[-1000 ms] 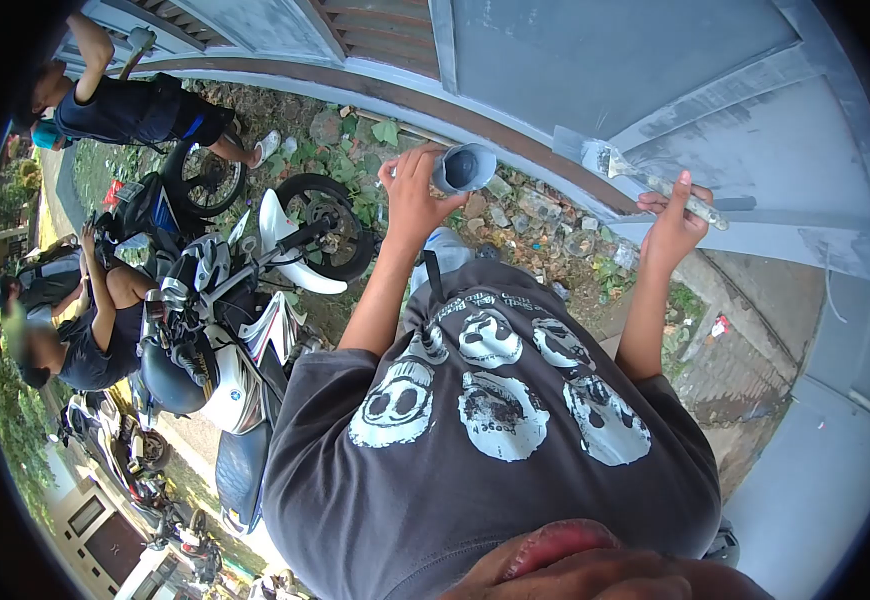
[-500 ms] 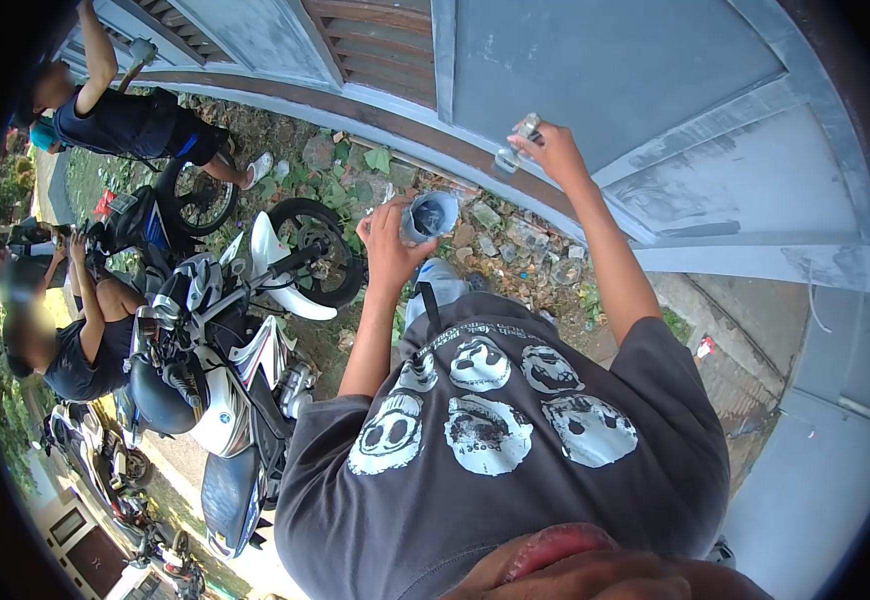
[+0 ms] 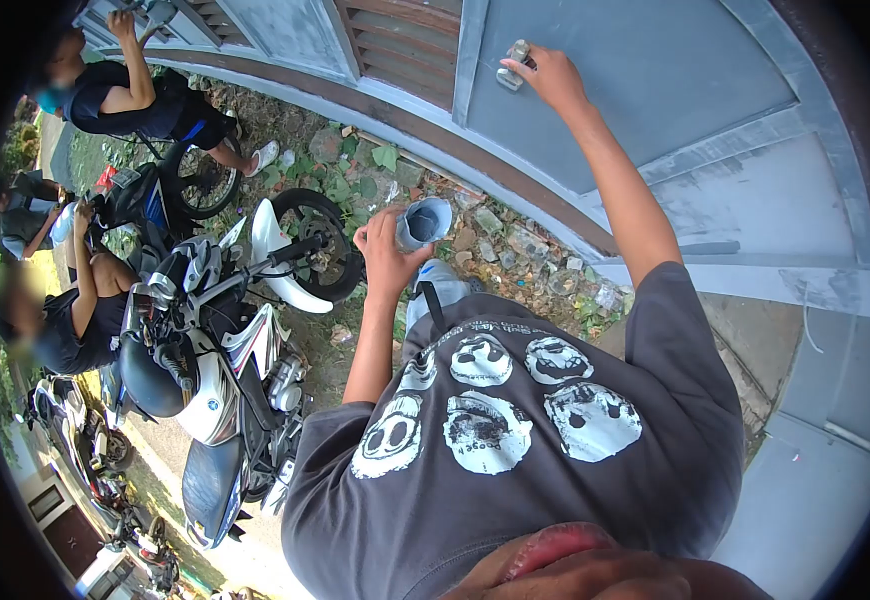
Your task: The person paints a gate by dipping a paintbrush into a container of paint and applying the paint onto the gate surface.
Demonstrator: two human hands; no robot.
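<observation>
Left hand [image 3: 387, 250] holds a cup [image 3: 438, 210]; inside, apparently grey paint [image 3: 422, 228]

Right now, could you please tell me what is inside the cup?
Dark grey, paint-like stuff shows inside the cup, which the left hand holds. Anything beneath that stuff is covered, and its depth is unclear.

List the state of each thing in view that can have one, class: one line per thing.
Left hand: closed around the cup
Cup: open-topped, grey inside; fill level unclear
Right hand: closed on the brush
Brush: held in front of the large panel; contact unclear
Large panel: grey
Lower panel: paler, streaked
White motorcycle: standing, seat unoccupied
</observation>
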